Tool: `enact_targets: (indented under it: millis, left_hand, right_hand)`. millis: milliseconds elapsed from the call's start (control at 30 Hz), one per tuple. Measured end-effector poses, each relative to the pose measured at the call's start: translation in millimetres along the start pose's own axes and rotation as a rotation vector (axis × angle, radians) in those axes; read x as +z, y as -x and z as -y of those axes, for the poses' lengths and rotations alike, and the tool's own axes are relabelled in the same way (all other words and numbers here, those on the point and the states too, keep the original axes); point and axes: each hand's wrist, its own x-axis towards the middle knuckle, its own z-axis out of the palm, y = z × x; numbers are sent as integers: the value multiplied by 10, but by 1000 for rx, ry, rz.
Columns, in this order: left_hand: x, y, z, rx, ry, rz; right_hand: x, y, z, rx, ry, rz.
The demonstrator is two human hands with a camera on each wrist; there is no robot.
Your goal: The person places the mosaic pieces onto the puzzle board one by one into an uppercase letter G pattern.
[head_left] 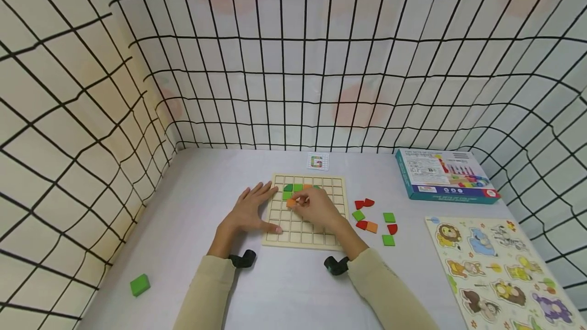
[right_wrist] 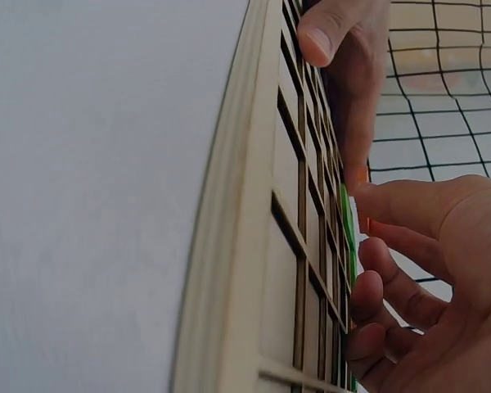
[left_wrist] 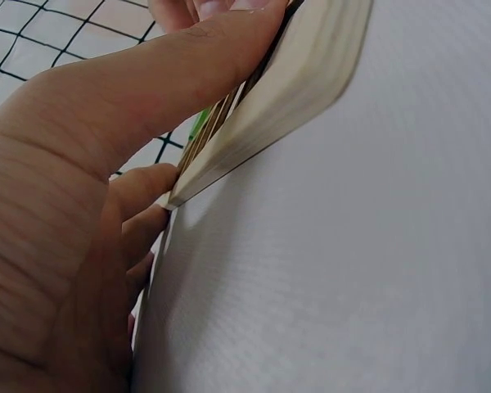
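Note:
A wooden grid board point(head_left: 293, 244) lies in front of me. My left hand point(head_left: 249, 210) is spread at its left edge, with fingertips by the upper left and the thumb over the lower left. My right hand point(head_left: 321, 210) pinches an orange square tile point(head_left: 291, 203) between thumb and fingertip, over the board's upper left part. Just above it on the board are a green rounded tile point(head_left: 288, 187), green square tiles point(head_left: 298, 187) and an orange tile point(head_left: 308, 186). The right hand hides part of the grid. In the right wrist view, its thumb covers much of the pinched tile.
Loose red, green and orange tiles point(head_left: 389, 217) lie right of the board. A small card point(head_left: 318, 161) with a coloured G stands behind it. Farther right are a boxed set point(head_left: 447, 174) and an animal puzzle board point(head_left: 500, 264). A green block point(head_left: 139, 284) sits front left. Black netting point(head_left: 282, 70) surrounds the table.

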Motion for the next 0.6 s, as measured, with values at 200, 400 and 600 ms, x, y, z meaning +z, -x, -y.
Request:
enact_targets:
  millis: [200, 400, 600]
  left_hand:
    - [-10, 5, -20, 8, 13, 2]
    - [3, 2, -11, 5, 7, -1]
    - [1, 16, -7, 2, 3, -6]
  right_hand:
    - [70, -35, 43, 16, 28, -5]
    - [113, -61, 54, 19, 91, -19]
    - [119, -62, 75, 17, 87, -15]
